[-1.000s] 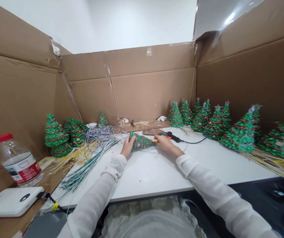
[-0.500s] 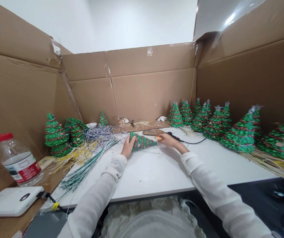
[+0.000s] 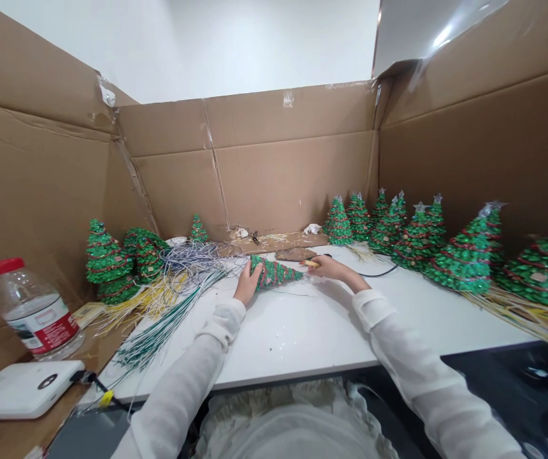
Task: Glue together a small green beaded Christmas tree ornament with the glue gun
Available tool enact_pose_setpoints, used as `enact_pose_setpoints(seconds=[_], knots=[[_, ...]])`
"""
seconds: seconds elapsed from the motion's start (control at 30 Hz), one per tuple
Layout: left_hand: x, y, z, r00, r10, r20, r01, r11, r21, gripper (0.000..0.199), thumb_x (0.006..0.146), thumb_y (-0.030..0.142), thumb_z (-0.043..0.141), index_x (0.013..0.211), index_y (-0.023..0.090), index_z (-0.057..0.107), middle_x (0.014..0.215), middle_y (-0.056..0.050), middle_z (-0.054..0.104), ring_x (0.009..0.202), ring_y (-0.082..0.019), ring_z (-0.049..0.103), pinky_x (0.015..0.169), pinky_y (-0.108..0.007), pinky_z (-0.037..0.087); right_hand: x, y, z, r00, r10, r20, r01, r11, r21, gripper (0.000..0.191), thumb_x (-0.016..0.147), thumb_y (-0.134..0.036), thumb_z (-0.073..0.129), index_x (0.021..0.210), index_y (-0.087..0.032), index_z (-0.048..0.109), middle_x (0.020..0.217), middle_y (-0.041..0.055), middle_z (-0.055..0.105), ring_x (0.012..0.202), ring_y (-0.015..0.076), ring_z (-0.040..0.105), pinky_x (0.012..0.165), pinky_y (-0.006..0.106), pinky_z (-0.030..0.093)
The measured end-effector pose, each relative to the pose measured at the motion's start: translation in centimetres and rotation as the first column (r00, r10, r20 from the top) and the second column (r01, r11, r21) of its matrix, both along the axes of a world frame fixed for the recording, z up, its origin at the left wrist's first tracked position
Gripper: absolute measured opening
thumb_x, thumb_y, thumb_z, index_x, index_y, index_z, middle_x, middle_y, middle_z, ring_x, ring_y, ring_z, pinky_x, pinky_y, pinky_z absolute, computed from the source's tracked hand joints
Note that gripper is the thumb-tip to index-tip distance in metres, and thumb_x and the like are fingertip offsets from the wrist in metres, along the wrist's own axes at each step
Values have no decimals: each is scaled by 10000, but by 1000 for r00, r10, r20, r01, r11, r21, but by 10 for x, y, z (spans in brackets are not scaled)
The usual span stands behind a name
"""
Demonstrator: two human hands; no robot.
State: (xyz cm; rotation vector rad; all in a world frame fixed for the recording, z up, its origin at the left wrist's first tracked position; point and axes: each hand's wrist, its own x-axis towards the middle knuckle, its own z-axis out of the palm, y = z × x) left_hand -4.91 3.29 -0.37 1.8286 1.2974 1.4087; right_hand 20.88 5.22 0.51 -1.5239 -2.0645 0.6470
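On the white surface [image 3: 293, 344], left hand [image 3: 248, 285] clamped on a green tree [image 3: 271, 274], which lies on its side, tip pointing right. Right hand [image 3: 334, 269] closed around a corded tool [image 3: 311, 263] (mostly hidden by the fingers), its orange end just beside the tree's tip, small gap. Green wire bundle [image 3: 159, 341] lies left of the hands. Standing trees [image 3: 460, 261] line the surface to the right.
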Motion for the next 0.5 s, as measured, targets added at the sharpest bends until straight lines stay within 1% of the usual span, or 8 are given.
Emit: enact_pose_setpoints(seconds=[0.07, 0.17, 0.3, 0.37, 0.43, 0.5], knots=[[0, 0, -1, 1000, -1, 0, 1, 1000, 10, 317, 818, 401, 443, 975, 158, 573, 951, -72, 637, 952, -195, 561, 850, -309, 430, -2, 1, 0, 999, -17, 34, 15, 998, 65, 104, 676, -234, 556, 681, -136, 591, 560, -18, 516, 514, 103, 443, 492, 217, 311], [0, 1, -1, 1000, 8, 0, -8, 1000, 20, 316, 814, 404, 454, 968, 158, 579, 926, -69, 643, 949, -195, 561, 849, -307, 432, -15, -1, -3, 997, -45, 65, 37, 991, 125, 112, 685, -216, 539, 693, -131, 612, 605, 6, 555, 548, 119, 472, 513, 227, 326], [0, -1, 0, 1000, 9, -17, -9, 1000, 21, 307, 819, 393, 440, 963, 159, 577, 927, -62, 642, 963, -191, 554, 864, -304, 419, -29, -4, -7, 998, -31, 60, 20, 983, 185, 110, 699, -176, 518, 729, -138, 617, 663, 20, 588, 602, 127, 508, 534, 219, 337], [0, -2, 1, 1000, 7, -25, -7, 1000, 15, 303, 822, 389, 430, 957, 160, 576, 933, -61, 639, 967, -191, 552, 868, -305, 414, -27, -5, -5, 999, -18, 44, 12, 990, 143, 113, 684, -181, 553, 769, -143, 616, 671, 15, 595, 605, 124, 515, 538, 215, 346], [0, -3, 2, 1000, 9, -26, -9, 1000, 11, 296, 824, 387, 428, 947, 162, 576, 932, -62, 638, 966, -191, 551, 865, -302, 414, -17, -6, -2, 1000, 1, 28, -2, 999, 35, 142, 670, -201, 588, 798, -144, 612, 636, 2, 592, 570, 115, 509, 525, 212, 353], [1, -3, 2, 1000, 11, -25, -10, 1000, 12, 294, 823, 390, 429, 940, 163, 576, 930, -62, 637, 963, -191, 550, 862, -300, 413, -6, -6, 3, 1000, 17, 24, -15, 998, -65, 105, 673, -208, 584, 746, -136, 606, 569, -11, 569, 522, 105, 493, 504, 209, 351]])
